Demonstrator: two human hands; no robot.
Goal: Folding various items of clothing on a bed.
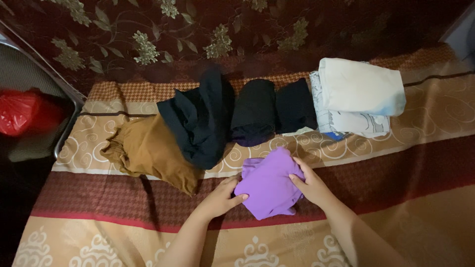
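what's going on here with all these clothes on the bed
A person is handling a purple garment on a patterned bedspread. The left hand presses its lower left edge, while the right hand grips its right side, fingers on the cloth. Behind it lie a loose brown garment and a crumpled dark navy one, then two folded dark pieces and a stack of folded white cloth. A red bag sits off to the left.

Red bag [20, 111] at left is blurred & partly cut by frame edge. Both forearms run off bottom edge. Printed cloth [346, 121] lies mostly under white folded cloth [361, 86]. Blue item [336, 135] below it: too little shows to ID.
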